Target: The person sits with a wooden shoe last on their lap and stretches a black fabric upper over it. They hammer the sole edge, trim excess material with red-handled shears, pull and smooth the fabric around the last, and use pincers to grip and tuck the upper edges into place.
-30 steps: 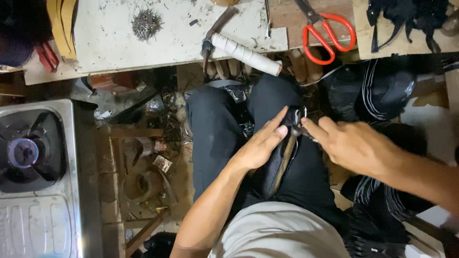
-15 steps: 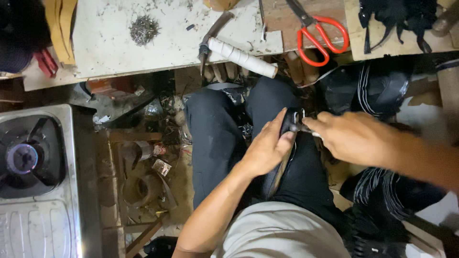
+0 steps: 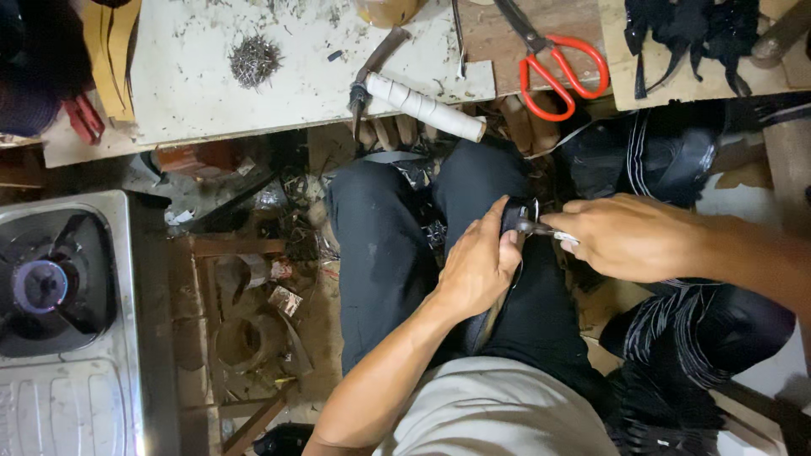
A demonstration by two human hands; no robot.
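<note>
Both my hands have shifted slightly up along my right thigh since a second ago, keeping the same hold. My left hand (image 3: 477,268) is closed around one dark strap (image 3: 512,218), pressing it against my trouser leg; its lower length runs down under my palm. My right hand (image 3: 629,236) is closed on one small metal tool (image 3: 541,227), whose tip touches the strap's upper end; my fingers hide the handle, so I cannot tell its kind.

Count on the workbench (image 3: 186,101) beyond my knees: one hammer (image 3: 397,80) with a white-wrapped handle, one pair of red-handled scissors (image 3: 557,63), one heap of small nails (image 3: 253,61), one bundle of black straps (image 3: 684,38). One gas stove (image 3: 51,287) sits at my left. Scraps litter the floor between stove and leg.
</note>
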